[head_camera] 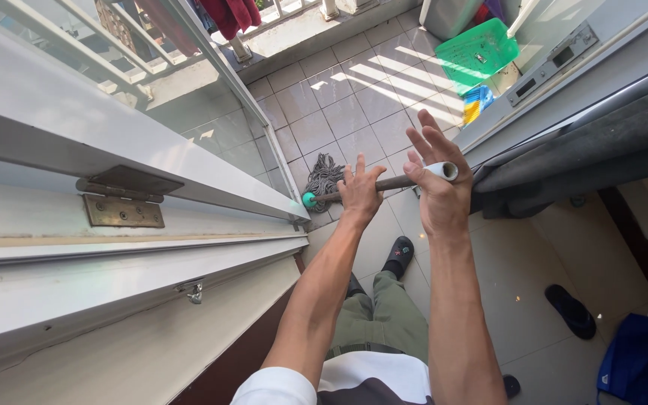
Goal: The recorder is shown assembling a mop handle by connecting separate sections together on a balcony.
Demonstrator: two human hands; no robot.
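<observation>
Mop handle (395, 181) is gripped mid-shaft by the left hand (359, 193). Its capped end is pressed by the right hand (438, 184), fingers spread. Stiff pole, probably light; the string head (323, 177) hangs limp.

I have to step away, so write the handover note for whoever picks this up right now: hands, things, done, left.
Left hand: wrapped around the mop handle, partway along it.
Right hand: at the handle's white top end, thumb on it, fingers spread open.
Mop head: grey strings resting on the tiled floor by the glass door.
Green bin stands farther out.
Done: mop in hand, head down on the tiles.
Left: wiping; no wet streaks are visible.
</observation>
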